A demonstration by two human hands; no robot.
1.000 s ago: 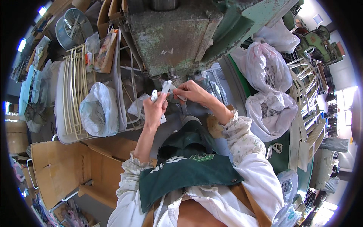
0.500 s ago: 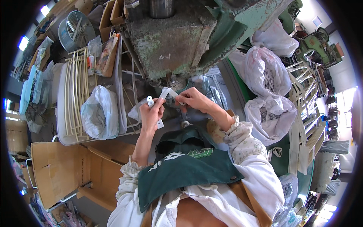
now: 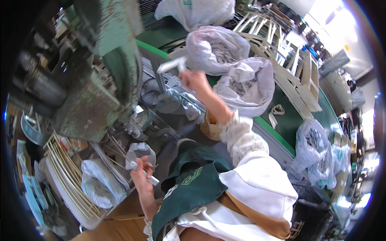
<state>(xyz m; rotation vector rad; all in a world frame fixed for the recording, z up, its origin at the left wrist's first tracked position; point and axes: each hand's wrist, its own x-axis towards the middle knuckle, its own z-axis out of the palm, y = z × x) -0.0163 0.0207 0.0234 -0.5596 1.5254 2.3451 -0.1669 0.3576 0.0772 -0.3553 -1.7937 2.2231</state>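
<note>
My right hand (image 3: 194, 81) is raised and closed on a white, angled flat strip (image 3: 172, 65), blurred by motion. It is beside two white sacks: the farther sack (image 3: 196, 48) and the nearer sack (image 3: 265, 90), both with grey-white pieces inside. Lower left, my left hand (image 3: 140, 176) is closed around a straight white strip (image 3: 152, 180), whose end sticks out past the palm. How many strips it holds is hidden. Close by that hand sits a small clear plastic bag (image 3: 140, 154). The green, worn press machine (image 3: 94, 104) stands above and left of it.
Both sacks rest on a green-topped table (image 3: 281, 130), with white slatted frames (image 3: 277, 66) behind them. A tray of long rods (image 3: 66, 176) and an open plastic bag (image 3: 102, 184) lie at lower left. Knotted bags (image 3: 311, 144) hang at right.
My hands have parted. The right one has carried the angled strip away from the press toward the sacks, while the left keeps its strip lower down. The view has swung right.
</note>
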